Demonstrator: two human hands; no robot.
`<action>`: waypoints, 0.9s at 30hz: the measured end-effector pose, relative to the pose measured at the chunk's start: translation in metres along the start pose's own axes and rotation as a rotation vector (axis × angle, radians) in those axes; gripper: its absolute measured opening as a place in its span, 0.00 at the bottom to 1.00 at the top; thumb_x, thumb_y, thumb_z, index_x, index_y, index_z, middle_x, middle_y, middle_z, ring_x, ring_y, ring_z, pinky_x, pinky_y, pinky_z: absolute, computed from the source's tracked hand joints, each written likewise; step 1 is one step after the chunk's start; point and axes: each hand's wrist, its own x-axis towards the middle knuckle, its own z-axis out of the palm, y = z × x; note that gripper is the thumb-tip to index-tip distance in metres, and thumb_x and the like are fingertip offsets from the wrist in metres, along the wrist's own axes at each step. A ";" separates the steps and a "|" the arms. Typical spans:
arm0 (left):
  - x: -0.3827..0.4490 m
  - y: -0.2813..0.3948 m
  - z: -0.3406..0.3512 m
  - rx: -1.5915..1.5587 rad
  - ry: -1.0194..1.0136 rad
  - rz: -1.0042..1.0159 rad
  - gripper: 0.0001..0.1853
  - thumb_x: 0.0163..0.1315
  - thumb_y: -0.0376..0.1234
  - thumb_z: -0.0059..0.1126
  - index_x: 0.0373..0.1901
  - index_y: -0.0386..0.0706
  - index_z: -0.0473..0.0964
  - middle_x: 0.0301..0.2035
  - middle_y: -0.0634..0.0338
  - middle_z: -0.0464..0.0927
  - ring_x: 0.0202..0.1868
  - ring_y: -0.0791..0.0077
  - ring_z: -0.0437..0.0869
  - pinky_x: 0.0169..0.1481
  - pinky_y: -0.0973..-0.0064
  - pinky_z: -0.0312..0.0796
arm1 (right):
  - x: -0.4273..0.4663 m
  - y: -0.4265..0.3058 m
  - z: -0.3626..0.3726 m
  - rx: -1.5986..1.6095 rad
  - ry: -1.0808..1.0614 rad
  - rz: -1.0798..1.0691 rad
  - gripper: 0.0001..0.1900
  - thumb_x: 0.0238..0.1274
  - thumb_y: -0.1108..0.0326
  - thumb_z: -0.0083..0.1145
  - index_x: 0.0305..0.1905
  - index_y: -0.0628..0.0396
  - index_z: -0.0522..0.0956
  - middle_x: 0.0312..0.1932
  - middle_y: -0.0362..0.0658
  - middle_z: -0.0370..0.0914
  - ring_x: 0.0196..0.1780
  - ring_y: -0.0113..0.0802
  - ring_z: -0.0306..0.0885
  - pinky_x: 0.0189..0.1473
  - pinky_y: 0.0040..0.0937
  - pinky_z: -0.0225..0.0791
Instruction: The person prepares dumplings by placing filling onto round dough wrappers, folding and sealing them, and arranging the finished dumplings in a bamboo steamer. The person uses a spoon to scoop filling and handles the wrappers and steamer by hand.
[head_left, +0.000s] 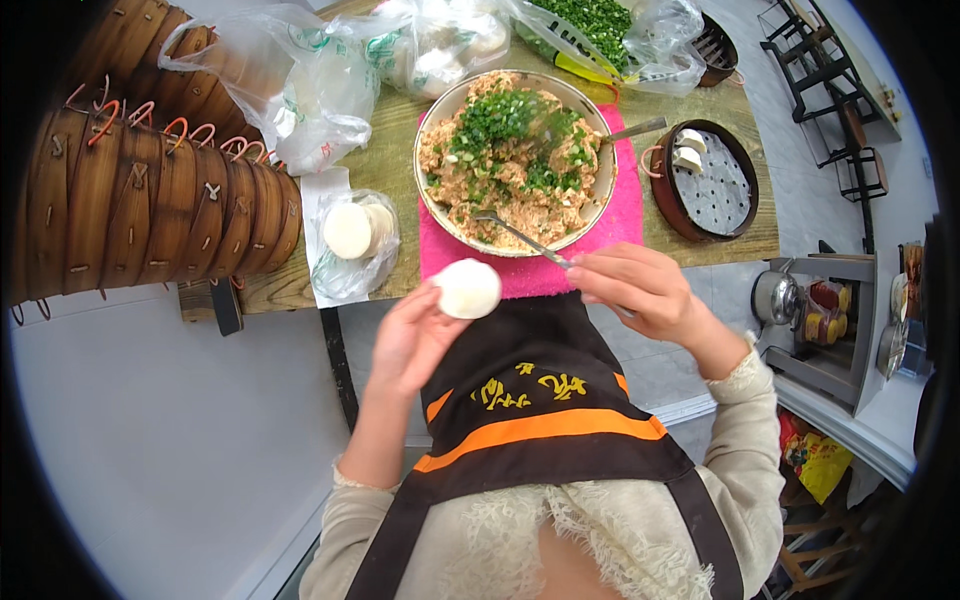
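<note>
My left hand holds a round white dough wrapper by its edge, just in front of a large bowl. In my right hand is a metal spoon, its tip in the ground meat filling. Chopped green onion lies over much of that filling. A second metal utensil leans out over the bowl's right rim. Left of the bowl, a stack of dough wrappers rests on a clear plastic bag.
A pink towel lies under the bowl on the wooden table. At right, a round steamer holds two white dumplings on perforated paper. Stacked bamboo steamers stand at left. Plastic bags and bagged chopped greens are behind.
</note>
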 end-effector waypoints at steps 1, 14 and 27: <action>0.003 -0.009 0.003 -0.094 -0.003 -0.072 0.20 0.68 0.30 0.44 0.59 0.30 0.64 0.56 0.47 0.71 0.60 0.57 0.73 0.68 0.58 0.64 | 0.002 0.001 0.002 -0.010 -0.064 -0.067 0.18 0.43 0.79 0.65 0.45 0.64 0.79 0.37 0.49 0.80 0.36 0.43 0.80 0.36 0.35 0.75; 0.008 -0.016 0.068 -0.082 0.051 -0.053 0.19 0.71 0.31 0.45 0.57 0.27 0.63 0.55 0.47 0.71 0.59 0.61 0.74 0.68 0.66 0.66 | -0.023 -0.019 0.004 0.233 0.251 0.574 0.06 0.55 0.81 0.58 0.38 0.64 0.81 0.32 0.49 0.81 0.29 0.38 0.80 0.31 0.30 0.73; 0.000 -0.008 0.064 0.135 0.040 0.025 0.13 0.68 0.28 0.50 0.50 0.28 0.70 0.50 0.52 0.75 0.55 0.67 0.76 0.65 0.69 0.69 | -0.019 -0.006 0.026 0.181 0.324 0.376 0.08 0.55 0.84 0.55 0.39 0.65 0.80 0.30 0.51 0.81 0.26 0.39 0.78 0.29 0.29 0.71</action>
